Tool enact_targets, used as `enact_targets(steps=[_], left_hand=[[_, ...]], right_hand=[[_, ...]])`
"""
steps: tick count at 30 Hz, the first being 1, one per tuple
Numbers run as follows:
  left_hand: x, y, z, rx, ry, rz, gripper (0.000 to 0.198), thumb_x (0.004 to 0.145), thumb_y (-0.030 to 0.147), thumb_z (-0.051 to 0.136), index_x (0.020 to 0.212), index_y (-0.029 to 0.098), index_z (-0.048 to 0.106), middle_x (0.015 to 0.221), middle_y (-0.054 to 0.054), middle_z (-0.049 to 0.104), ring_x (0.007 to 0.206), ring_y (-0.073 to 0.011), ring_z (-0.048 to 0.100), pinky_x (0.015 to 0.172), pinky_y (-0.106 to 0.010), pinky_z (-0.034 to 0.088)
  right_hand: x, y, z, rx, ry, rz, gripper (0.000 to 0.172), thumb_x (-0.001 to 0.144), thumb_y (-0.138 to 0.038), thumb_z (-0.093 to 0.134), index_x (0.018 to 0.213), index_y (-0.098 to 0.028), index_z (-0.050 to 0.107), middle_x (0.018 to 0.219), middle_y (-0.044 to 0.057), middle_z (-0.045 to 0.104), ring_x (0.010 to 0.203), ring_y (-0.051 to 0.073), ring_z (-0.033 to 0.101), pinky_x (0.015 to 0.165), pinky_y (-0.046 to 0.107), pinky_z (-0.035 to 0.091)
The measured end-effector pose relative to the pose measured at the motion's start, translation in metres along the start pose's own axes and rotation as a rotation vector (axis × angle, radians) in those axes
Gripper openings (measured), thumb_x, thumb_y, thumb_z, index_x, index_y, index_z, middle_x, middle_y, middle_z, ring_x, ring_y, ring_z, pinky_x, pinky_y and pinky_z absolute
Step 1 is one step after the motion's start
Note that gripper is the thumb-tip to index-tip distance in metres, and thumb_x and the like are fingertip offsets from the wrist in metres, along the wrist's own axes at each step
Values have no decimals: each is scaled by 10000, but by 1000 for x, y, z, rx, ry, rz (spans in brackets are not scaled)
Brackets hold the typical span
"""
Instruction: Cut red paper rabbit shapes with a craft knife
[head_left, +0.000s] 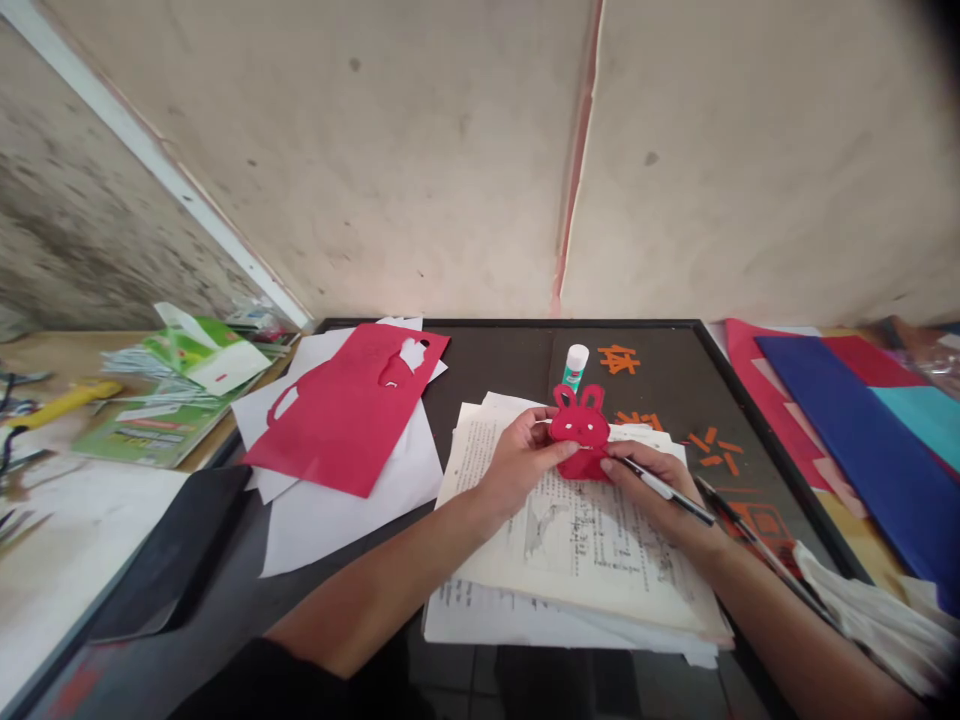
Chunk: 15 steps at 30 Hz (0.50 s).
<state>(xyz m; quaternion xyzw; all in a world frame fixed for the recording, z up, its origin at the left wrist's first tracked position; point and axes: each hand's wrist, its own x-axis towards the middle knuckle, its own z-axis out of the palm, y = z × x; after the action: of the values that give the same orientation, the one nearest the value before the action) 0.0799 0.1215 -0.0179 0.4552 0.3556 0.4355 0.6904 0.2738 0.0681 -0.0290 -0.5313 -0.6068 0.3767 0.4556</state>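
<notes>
A red paper rabbit cutout, with cut-out eyes and long ears, is held up between my two hands. On its left edge, my left hand pinches it between thumb and fingers. My right hand grips its lower right side and also carries a black-and-white pen, which points down to the right. Beneath both hands lies an open printed book on a stack of papers. Just behind the rabbit's ears stands a glue stick with a white cap and green body.
Red paper with cut-out holes lies over white sheets at left. A black tablet-like object sits nearer me. Coloured sheets are at right, beside a crumpled white cloth. A wall rises behind the table.
</notes>
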Motion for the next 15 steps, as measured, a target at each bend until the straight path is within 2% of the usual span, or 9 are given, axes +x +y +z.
enact_targets(steps=[5, 10, 15], left_hand=[[-3, 5, 3, -31, -94, -46, 375, 706, 234, 809, 1027, 140, 639, 984, -88, 711, 886, -195, 669, 846, -356, 523], [-4, 4, 4, -24, -80, -61, 319, 712, 200, 794, 991, 132, 655, 939, -77, 703, 862, -189, 659, 819, -342, 518], [-3, 4, 3, -58, -105, -54, 331, 745, 220, 763, 1046, 153, 641, 983, -80, 715, 876, -188, 676, 836, -351, 534]], right_hand=[[2, -1, 3, -27, -10, 71, 182, 892, -391, 642, 873, -227, 721, 842, 19, 733, 775, 186, 661, 749, 295, 522], [1, -9, 3, -32, -26, 126, 190, 890, -376, 646, 816, -209, 702, 799, 11, 720, 740, 163, 637, 719, 268, 503], [2, -14, 2, -8, 25, 166, 193, 890, -355, 639, 781, -204, 688, 749, 4, 697, 687, 146, 613, 666, 250, 490]])
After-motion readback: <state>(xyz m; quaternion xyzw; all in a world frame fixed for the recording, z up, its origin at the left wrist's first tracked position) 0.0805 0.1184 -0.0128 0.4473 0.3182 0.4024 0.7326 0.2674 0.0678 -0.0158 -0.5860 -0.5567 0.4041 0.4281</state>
